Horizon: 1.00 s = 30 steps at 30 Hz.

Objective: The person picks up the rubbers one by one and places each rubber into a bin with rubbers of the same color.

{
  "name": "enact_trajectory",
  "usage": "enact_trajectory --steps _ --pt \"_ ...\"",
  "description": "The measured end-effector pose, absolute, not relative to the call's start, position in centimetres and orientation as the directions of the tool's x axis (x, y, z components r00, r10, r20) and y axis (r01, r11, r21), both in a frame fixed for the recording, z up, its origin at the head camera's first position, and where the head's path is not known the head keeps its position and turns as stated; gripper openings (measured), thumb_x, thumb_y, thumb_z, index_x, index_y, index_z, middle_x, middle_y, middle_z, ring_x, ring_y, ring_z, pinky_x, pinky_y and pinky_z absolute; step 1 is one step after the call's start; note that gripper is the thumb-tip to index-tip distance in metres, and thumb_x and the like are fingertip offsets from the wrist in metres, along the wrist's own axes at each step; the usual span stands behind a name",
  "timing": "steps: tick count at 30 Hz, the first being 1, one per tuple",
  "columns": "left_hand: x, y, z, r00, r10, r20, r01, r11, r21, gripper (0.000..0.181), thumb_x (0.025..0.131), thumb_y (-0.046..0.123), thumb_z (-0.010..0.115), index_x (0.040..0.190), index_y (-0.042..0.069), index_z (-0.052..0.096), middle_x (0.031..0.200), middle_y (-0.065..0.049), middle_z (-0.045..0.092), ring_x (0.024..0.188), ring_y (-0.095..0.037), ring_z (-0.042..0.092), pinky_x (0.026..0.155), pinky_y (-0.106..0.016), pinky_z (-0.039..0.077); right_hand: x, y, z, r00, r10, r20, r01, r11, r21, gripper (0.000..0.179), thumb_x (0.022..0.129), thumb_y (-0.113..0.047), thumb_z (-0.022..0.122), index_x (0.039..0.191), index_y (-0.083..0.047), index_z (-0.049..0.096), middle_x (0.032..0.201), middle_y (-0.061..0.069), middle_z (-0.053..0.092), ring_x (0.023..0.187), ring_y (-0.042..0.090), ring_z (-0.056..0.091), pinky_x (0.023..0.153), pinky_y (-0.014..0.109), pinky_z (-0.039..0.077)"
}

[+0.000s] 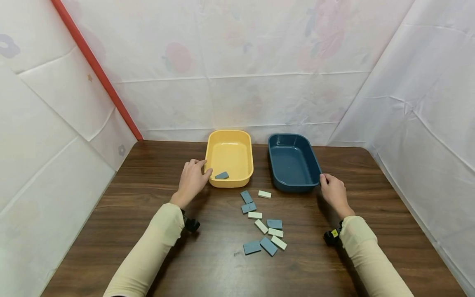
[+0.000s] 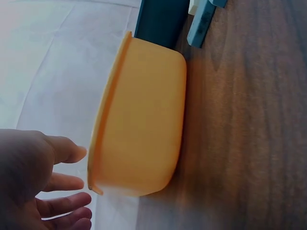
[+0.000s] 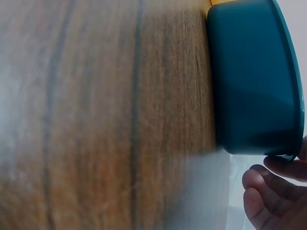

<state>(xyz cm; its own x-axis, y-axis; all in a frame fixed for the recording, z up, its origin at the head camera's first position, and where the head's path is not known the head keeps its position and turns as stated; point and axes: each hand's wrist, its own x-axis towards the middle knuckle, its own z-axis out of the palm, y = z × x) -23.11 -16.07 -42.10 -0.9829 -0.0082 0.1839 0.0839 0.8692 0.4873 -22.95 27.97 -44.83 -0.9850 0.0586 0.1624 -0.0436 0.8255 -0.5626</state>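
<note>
At the left rim of a yellow tray [image 1: 211,148], my left hand [image 1: 191,180] has its thumb and fingers spread, fingertips right at the edge. The left wrist view shows the fingers loosely extended beside the tray's outer wall [image 2: 144,105]. Inside this tray, near the front, lies one blue-grey block [image 1: 222,175]. My right hand [image 1: 333,191] pinches the front right rim of a dark blue tray [image 1: 295,187]. In the right wrist view, a finger [image 3: 285,167] sits under that rim, with part of the thumb at the edge of the frame.
In front of the trays, several flat blue-grey blocks [image 1: 252,247] and several pale cream blocks [image 1: 265,194] lie scattered on the brown wooden table [image 1: 208,264]. White patterned sheets [image 1: 237,62] hang behind and at both sides. A red strip [image 1: 100,70] runs down the back left corner.
</note>
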Motion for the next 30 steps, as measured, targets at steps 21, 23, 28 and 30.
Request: enact_trajectory --steps 21,23,28,30 --pt "-22.7 -16.7 -44.3 -0.95 -0.022 0.311 0.167 0.806 0.567 0.037 0.096 0.017 0.057 0.128 -0.001 0.062 0.105 -0.019 0.066 0.088 -0.032 0.056 0.076 -0.042 0.045 -22.8 27.9 -43.9 -0.964 0.212 0.163 0.068 0.785 -0.616 0.064 0.102 -0.053 0.035 0.122 0.002 0.062 0.102 0.024 0.067 0.089 0.039 0.061 0.076 0.049 0.048" --pt "-22.7 -16.7 -44.3 -0.949 -0.024 0.313 0.166 0.807 0.567 0.037 0.096 0.017 0.057 0.128 -0.001 0.062 0.104 -0.018 0.066 0.088 -0.032 0.057 0.075 -0.042 0.045 -22.8 27.6 -43.7 -0.953 0.217 0.211 0.041 0.783 -0.621 0.062 0.101 -0.051 0.038 0.119 0.001 0.064 0.1 0.024 0.068 0.088 0.038 0.062 0.076 0.048 0.047" --pt "-22.7 -16.8 -44.3 -0.949 -0.026 0.315 0.166 0.808 0.565 0.036 0.096 0.017 0.058 0.127 0.0 0.063 0.102 -0.017 0.066 0.087 -0.031 0.056 0.074 -0.041 0.045 -23.0 26.5 -43.4 -0.91 0.163 0.381 -0.115 0.783 -0.611 0.046 0.101 -0.038 0.049 0.107 0.003 0.069 0.087 0.02 0.067 0.076 0.03 0.059 0.069 0.038 0.044" --pt "-22.6 -16.7 -44.3 -0.95 -0.022 0.313 0.166 0.812 0.56 0.036 0.096 0.017 0.058 0.128 0.0 0.062 0.103 -0.018 0.066 0.087 -0.031 0.056 0.074 -0.041 0.045 -23.0 25.9 -43.2 -0.893 0.121 0.434 -0.183 0.782 -0.596 0.04 0.1 -0.033 0.053 0.104 0.003 0.07 0.085 0.019 0.067 0.075 0.028 0.058 0.069 0.037 0.044"
